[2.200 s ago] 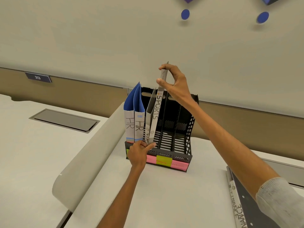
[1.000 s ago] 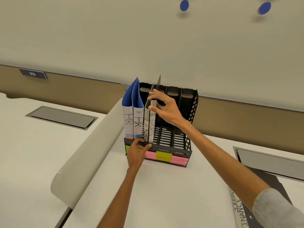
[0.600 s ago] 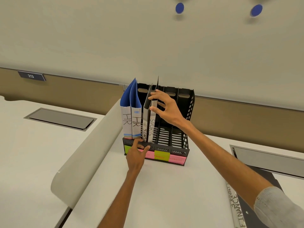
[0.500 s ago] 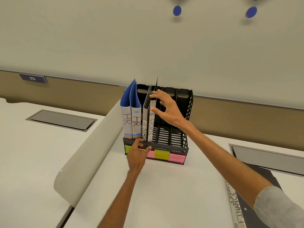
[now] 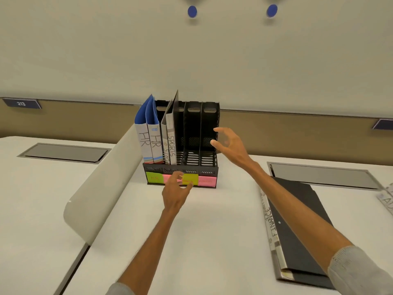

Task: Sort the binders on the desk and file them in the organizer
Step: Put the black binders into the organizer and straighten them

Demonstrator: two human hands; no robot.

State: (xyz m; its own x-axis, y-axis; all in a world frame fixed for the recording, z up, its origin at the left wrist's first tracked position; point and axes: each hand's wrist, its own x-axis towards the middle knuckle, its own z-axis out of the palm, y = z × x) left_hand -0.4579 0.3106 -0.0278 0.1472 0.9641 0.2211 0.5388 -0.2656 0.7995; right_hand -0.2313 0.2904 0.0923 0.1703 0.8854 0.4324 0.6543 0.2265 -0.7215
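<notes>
Head view: both hands are held open and nothing is gripped. The left hand [image 5: 176, 193] is hovered at 6 o'clock of the organizer [image 5: 209, 169], fingers loosely curled just before its front lip; whether it is touched cannot be told. The right hand [image 5: 230, 145] is spread in the air at 3 o'clock of it. Two HR binders [image 5: 143, 141] and two sports binders [image 5: 171, 145] are already stood in the left slots. The finance binder [image 5: 297, 231] is laid flat on the desk [image 5: 212, 231] at 4 o'clock, and what seems another binder [image 5: 386, 198] is cut off at the picture's right edge.

The organizer is thin black plastic, slotted and probably light. If it is left unbraced, it may be shoved back or tipped when a binder is pushed in. A dark cover of a sports binder is fanned up and rightward, so the neighbouring slot may be fouled. The finance binder is broad, flat and smooth-covered, with a paper spine label; lifted by one edge, it may be swung open or dropped. The sticky notes [image 5: 207, 181], green and pink paper, are too blurred to be read, so a wrong slot may be chosen.
</notes>
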